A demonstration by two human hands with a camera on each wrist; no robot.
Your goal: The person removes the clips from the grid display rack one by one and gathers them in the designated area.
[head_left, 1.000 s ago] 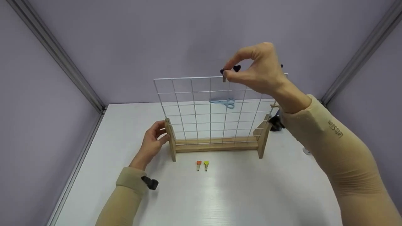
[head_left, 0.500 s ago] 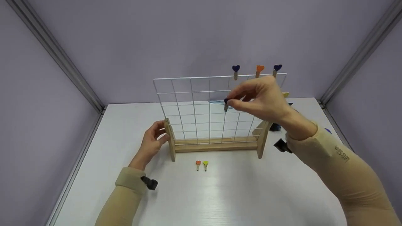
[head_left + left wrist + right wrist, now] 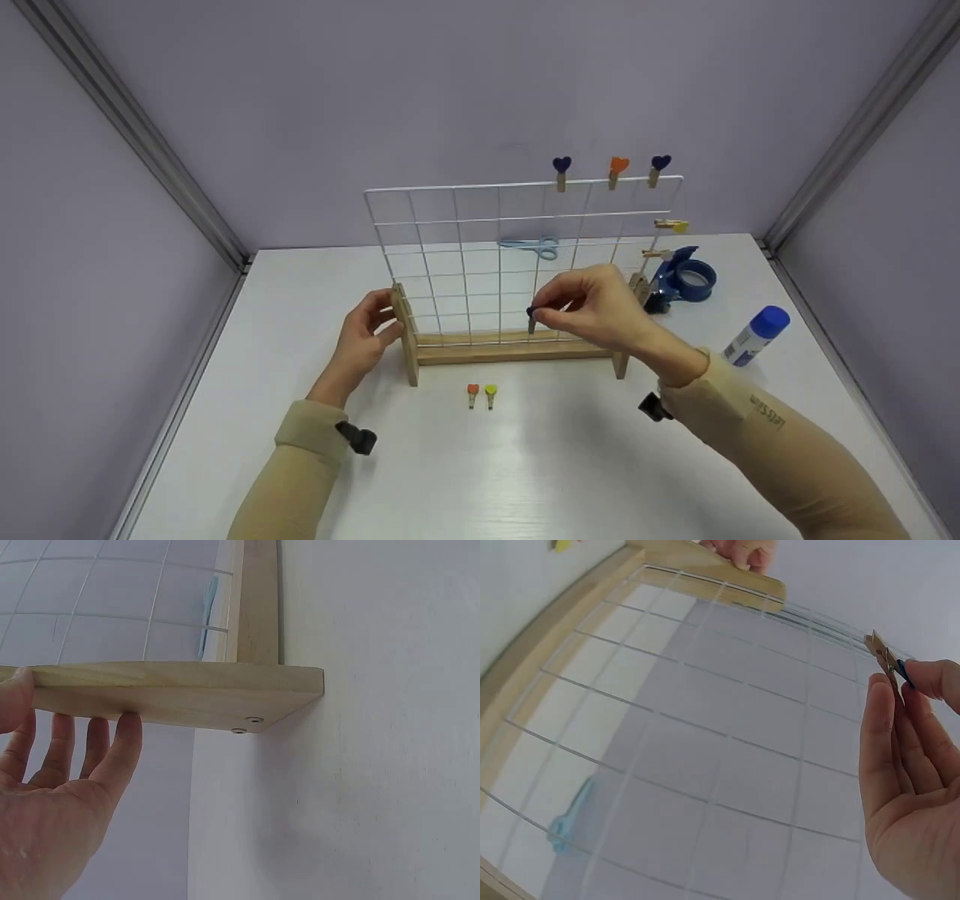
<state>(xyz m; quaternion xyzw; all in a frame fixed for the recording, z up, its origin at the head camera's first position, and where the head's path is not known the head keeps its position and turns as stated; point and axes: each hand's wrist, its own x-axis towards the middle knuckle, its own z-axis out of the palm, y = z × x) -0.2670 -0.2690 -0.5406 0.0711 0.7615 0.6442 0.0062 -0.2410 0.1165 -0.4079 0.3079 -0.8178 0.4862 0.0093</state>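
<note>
Right hand [image 3: 600,311], scissors [image 3: 537,245] behind grid [image 3: 499,273]

Looks like some kind of lab or test booth to me, what with the white table [image 3: 420,472] boxed in by plain greyish-purple walls [image 3: 450,90], metal posts [image 3: 144,135] running up the corners, and those little black wrist cameras [image 3: 360,439].

Right hand [image 3: 596,307] pinches a dark heart-topped clothespin [image 3: 531,322] before the lower part of the white wire grid [image 3: 457,221]. Left hand [image 3: 360,343] grips the left wooden upright [image 3: 409,341]. Along the grid's top: two dark heart clothespins [image 3: 562,165], one orange heart clothespin [image 3: 618,165] between. On the white table [image 3: 480,469]: red-orange clothespin [image 3: 472,391] just beside yellow clothespin [image 3: 490,391]; light-blue scissors [image 3: 534,245] behind the grid.
</note>
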